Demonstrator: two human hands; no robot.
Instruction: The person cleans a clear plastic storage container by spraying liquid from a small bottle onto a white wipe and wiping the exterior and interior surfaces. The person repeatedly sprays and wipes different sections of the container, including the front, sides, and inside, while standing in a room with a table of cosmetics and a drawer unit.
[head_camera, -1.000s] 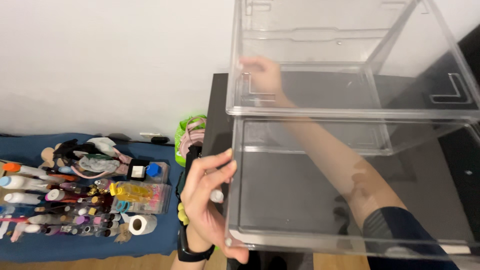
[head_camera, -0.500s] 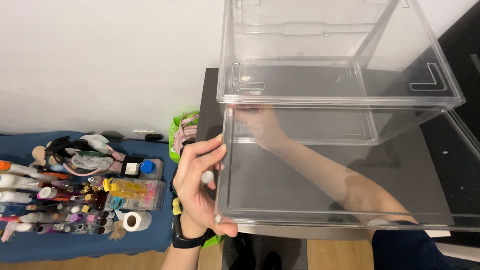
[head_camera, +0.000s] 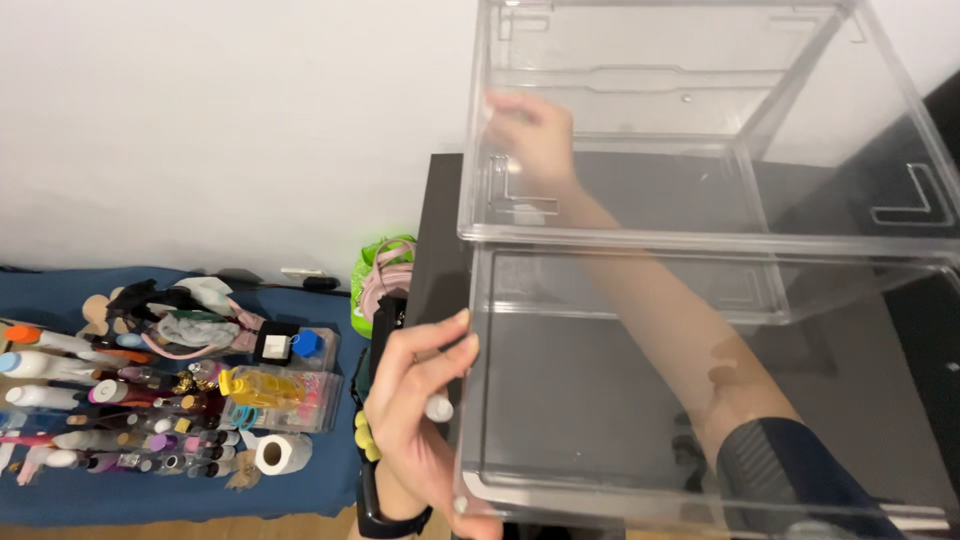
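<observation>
A large clear plastic box (head_camera: 700, 245) with an inner shelf stands on a dark table (head_camera: 440, 230). My left hand (head_camera: 410, 410) grips the box's near left edge, thumb on the front corner, with a small white-capped tube (head_camera: 438, 408) tucked between its fingers. A black watch (head_camera: 385, 515) is on that wrist. My right arm, in a dark sleeve, reaches into the box. Seen through the plastic, my right hand (head_camera: 530, 135) rests against the inner far left corner with nothing visible in it.
On the floor to the left, a blue cloth (head_camera: 150, 490) carries several bottles and tubes (head_camera: 120, 410), small clear cases (head_camera: 275, 385) and a paper roll (head_camera: 273, 452). A green bag (head_camera: 375, 270) sits by the table's left side. A white wall runs behind.
My right hand has moved from the lower level inside the box up to the far left corner. My left hand keeps its hold on the box edge. The view shifted slightly.
</observation>
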